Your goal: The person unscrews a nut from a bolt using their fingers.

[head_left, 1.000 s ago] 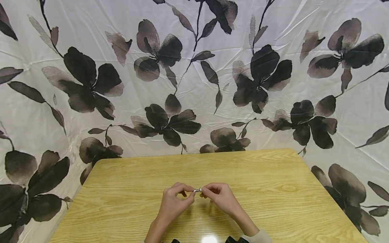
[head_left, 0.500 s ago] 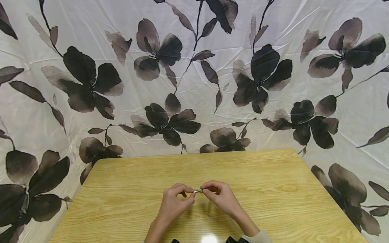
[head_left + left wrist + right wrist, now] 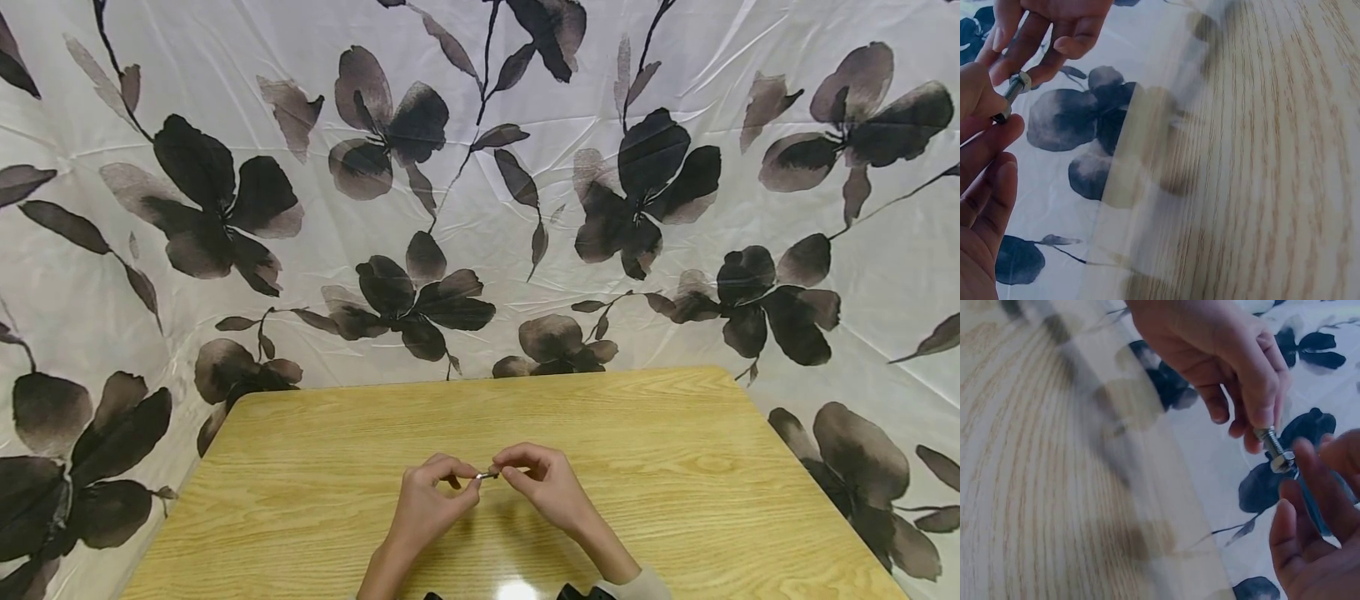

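Observation:
Between the hands is a small metal bolt [image 3: 1273, 445] with a hex nut [image 3: 1283, 462] threaded near its free end. My left hand [image 3: 432, 497] pinches the other end of the bolt between thumb and fingertips, hiding part of that end. In the left wrist view the nut [image 3: 1021, 81] sits close to the fingers of the other hand. My right hand [image 3: 551, 490] is at the nut end, its thumb and index finger parted around it. The right wrist view shows a right fingertip beside the nut; whether it touches cannot be told.
Both hands are above a light wooden table [image 3: 337, 433]. Behind it hangs a white cloth [image 3: 525, 250] printed with dark flowers, which also runs down both sides. A pale sleeve [image 3: 637, 585] shows at the right forearm.
The right thumb and index finger have spread from their pinch on the bolt's end, with the index finger rising. The left hand has stayed almost still, keeping its hold on the bolt.

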Demonstrator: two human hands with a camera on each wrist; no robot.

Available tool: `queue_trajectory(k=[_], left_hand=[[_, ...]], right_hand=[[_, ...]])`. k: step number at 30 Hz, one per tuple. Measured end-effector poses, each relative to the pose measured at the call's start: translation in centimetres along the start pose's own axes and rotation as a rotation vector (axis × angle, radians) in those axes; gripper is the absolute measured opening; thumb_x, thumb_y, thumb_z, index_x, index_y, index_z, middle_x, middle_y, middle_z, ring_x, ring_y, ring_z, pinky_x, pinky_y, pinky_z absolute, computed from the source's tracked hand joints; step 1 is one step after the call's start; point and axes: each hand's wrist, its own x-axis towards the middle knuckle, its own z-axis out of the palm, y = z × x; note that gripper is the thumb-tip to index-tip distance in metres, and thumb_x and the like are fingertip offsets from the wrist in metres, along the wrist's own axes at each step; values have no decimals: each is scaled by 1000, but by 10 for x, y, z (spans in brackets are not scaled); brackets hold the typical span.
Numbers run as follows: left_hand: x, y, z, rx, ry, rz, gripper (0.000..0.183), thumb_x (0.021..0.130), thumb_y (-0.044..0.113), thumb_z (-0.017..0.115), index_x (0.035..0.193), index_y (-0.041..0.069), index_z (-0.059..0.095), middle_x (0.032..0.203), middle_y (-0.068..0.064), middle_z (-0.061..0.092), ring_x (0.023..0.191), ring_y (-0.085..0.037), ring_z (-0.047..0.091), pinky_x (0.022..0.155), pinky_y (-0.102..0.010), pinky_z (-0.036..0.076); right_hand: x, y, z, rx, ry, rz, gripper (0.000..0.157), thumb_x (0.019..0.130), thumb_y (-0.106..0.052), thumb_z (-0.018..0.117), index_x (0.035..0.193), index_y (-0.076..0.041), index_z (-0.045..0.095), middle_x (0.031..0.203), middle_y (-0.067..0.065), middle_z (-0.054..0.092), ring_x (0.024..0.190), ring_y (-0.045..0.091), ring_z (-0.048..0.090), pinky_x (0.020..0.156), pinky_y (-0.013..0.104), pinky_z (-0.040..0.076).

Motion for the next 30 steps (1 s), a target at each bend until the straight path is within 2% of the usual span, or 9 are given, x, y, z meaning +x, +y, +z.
queue_trajectory(k=[5, 9, 11, 15, 19, 25, 30], left_hand=[[1, 0, 0, 15, 13, 3, 29, 76, -6, 82, 84, 21, 79, 82, 8, 75, 67, -11, 65, 62, -29, 59], [2, 0, 1, 11, 14, 12, 27, 77, -5, 81, 86, 20, 78, 84, 5, 77, 68, -12, 67, 63, -27, 58], [2, 1, 1, 0, 9, 12, 25, 78, -4, 81, 86, 20, 78, 85, 2, 78, 69, -16, 68, 63, -27, 59], [2, 2, 0, -16, -2, 17, 25, 79, -3, 81, 88, 20, 78, 85, 1, 78, 71, -15, 69, 65, -29, 60], [3, 3, 0, -36, -6, 14, 26, 79, -4, 81, 91, 19, 79, 86, 2, 78, 73, -15, 70, 66, -29, 59], [2, 4, 0, -24, 0, -6, 24, 79, -2, 82, 90, 20, 79, 85, 3, 77, 72, -13, 69, 66, -30, 58], [2, 4, 0, -17, -9, -32, 24, 79, -1, 81, 89, 21, 79, 86, 5, 77, 74, -11, 69, 68, -30, 59]], right_hand=[[0, 1, -1, -54, 54, 91, 22, 100, -22, 68, 114, -6, 74, 112, 20, 73, 98, 22, 71, 78, 34, 61], [0, 1, -2, -95, 28, 156, 24, 101, -29, 67, 111, -10, 76, 102, 12, 76, 88, 20, 70, 67, 35, 58], [0, 1, -2, -102, 14, 164, 25, 101, -30, 66, 110, -9, 77, 99, 12, 77, 86, 18, 70, 66, 35, 57], [0, 2, -2, -100, 0, 167, 27, 101, -30, 68, 112, -7, 76, 100, 13, 77, 89, 24, 72, 68, 35, 58], [0, 1, -1, -89, -14, 152, 29, 99, -25, 70, 116, -2, 73, 105, 15, 76, 93, 29, 73, 70, 37, 60], [-2, 0, 0, -75, -18, 81, 20, 98, -16, 71, 114, -6, 73, 113, 13, 74, 103, 15, 69, 83, 30, 58], [-2, 0, 0, -20, -22, -19, 18, 98, -9, 68, 114, -2, 72, 116, 20, 71, 107, 10, 67, 87, 29, 59]])
